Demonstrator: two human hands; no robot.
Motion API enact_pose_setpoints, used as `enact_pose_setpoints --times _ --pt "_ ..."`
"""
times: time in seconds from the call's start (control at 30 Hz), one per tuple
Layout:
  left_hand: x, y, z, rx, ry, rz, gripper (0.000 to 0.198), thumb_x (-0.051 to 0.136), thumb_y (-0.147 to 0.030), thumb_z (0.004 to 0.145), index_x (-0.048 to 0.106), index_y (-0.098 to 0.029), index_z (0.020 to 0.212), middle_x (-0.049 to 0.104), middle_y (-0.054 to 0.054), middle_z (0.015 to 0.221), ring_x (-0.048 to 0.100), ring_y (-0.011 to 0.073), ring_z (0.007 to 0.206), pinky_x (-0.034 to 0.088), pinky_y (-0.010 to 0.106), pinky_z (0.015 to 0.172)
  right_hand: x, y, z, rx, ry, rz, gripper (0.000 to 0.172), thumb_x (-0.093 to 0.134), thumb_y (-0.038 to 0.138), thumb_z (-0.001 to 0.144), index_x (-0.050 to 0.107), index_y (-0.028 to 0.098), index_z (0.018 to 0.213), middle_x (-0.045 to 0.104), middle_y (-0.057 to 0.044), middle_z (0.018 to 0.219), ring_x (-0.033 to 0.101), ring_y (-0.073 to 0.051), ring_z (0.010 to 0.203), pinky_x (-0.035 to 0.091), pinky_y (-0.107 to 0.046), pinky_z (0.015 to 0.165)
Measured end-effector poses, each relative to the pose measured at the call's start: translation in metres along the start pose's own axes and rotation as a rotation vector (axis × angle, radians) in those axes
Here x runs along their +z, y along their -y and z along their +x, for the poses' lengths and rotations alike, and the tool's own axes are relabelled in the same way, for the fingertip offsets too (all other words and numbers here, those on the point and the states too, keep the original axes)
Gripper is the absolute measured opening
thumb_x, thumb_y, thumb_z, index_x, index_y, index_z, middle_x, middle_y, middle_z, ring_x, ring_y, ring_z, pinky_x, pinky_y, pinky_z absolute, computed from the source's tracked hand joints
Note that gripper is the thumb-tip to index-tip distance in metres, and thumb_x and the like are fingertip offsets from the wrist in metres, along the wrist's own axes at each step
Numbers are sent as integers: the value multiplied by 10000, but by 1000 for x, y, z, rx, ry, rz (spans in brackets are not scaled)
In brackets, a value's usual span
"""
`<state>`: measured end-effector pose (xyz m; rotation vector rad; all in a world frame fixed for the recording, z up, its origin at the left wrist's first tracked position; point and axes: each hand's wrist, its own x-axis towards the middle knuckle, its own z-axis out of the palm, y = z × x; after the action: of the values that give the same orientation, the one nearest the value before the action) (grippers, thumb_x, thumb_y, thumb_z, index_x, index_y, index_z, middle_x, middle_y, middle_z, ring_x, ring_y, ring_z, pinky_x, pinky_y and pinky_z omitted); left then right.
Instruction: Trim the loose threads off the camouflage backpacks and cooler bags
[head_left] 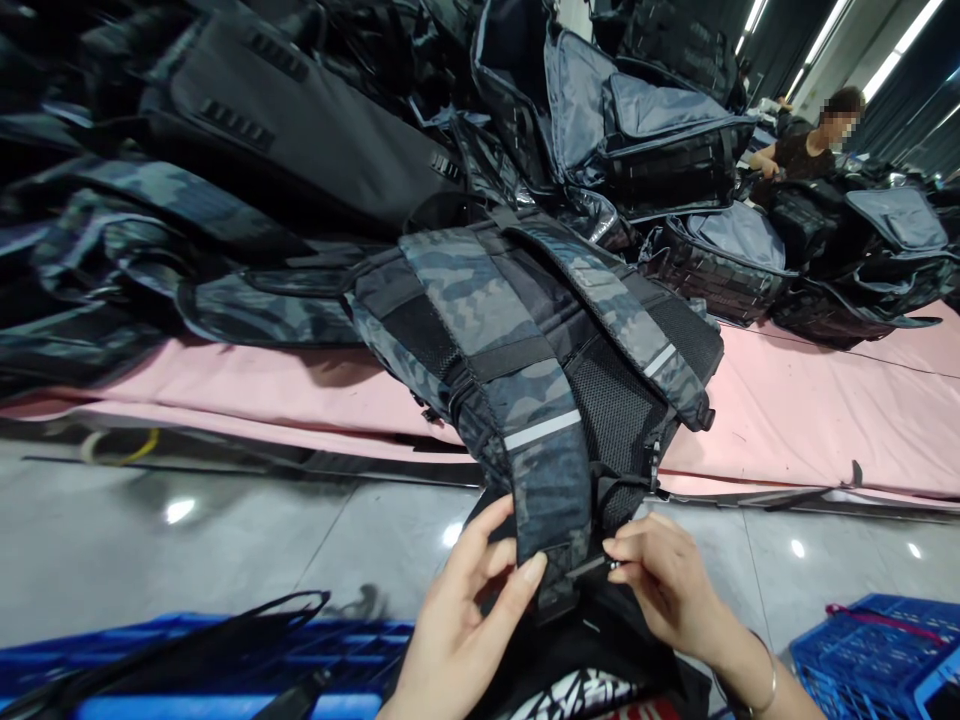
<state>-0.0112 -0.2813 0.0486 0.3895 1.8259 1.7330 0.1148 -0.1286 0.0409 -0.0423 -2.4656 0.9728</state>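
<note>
A dark camouflage backpack point(480, 290) lies back-side up, hanging off a pink-covered table edge toward me. Its near shoulder strap point(525, 400) with a reflective stripe runs down to my hands. My left hand point(465, 610) pinches the strap's lower end between thumb and fingers. My right hand point(667, 580), wearing a thin bracelet, is closed on a small buckle or webbing piece point(600, 565) at the strap's end. The second shoulder strap point(622, 310) lies to the right across black mesh padding.
Several more dark backpacks point(660, 140) are piled on the pink table cover point(810, 410). Blue plastic crates point(870, 650) stand on the grey floor at lower left and lower right. Another person point(810, 140) works at the far right.
</note>
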Motion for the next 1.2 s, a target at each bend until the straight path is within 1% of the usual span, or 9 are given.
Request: enact_pose_setpoints --times 0.13,0.3,0.4,0.5,0.57,0.7,0.8,1.0,1.2 --pt "0 1 0 15 8 27 496 598 -434 752 485 -215 1183 489 -56 579 581 149 629 492 229 637 -1 2 2 -26 56 -86 167 456 164 919 520 188 1071 628 -64 886 560 -156 750 469 -296 648" --pt "-1 1 1 26 33 32 475 583 -405 769 466 -214 1188 468 -62 583 574 143 646 475 213 641 2 6 6 -64 63 -142 172 448 166 924 525 198 1075 647 -57 906 572 -158 755 479 -303 661" --pt "0 1 1 20 33 38 490 583 -417 766 465 -207 1192 477 -59 586 565 144 634 479 222 640 4 5 5 -69 48 -177 156 457 170 920 537 199 1052 650 -55 893 575 -156 737 472 -309 658" --pt "1 0 1 -6 26 12 494 590 -431 759 472 -208 1184 481 -57 580 570 148 642 482 223 630 5 3 2 -57 -6 -131 150 449 162 917 535 192 1037 643 -56 856 576 -154 711 465 -301 632" --pt "1 -1 1 -20 18 -10 491 597 -428 756 473 -212 1180 486 -55 582 574 148 641 481 219 620 4 1 1 -42 -20 -99 156 439 162 919 529 190 1044 638 -57 848 577 -153 711 467 -296 627" --pt "2 -4 1 -16 29 -1 488 590 -427 766 464 -207 1182 542 -40 622 575 147 636 485 229 636 2 1 1 -36 53 -126 173 453 177 917 519 196 1076 648 -63 905 585 -162 776 487 -311 677" --pt "2 -7 0 -10 24 8 484 585 -432 771 459 -203 1178 593 -29 662 573 139 630 486 227 648 1 2 3 -53 69 -152 184 479 180 909 521 197 1087 652 -62 928 581 -170 809 491 -316 697" --pt "3 -10 0 -4 36 5 465 572 -424 785 456 -206 1179 599 -33 647 580 134 625 485 212 631 -5 7 7 -34 112 -156 179 476 186 913 523 199 1085 649 -59 916 581 -167 797 497 -317 697" --pt "3 -4 3 20 16 40 504 586 -465 765 474 -204 1181 639 -11 710 631 159 677 523 255 691 3 9 5 -35 65 -220 198 444 174 917 528 193 1095 642 -73 932 584 -176 815 505 -325 700"
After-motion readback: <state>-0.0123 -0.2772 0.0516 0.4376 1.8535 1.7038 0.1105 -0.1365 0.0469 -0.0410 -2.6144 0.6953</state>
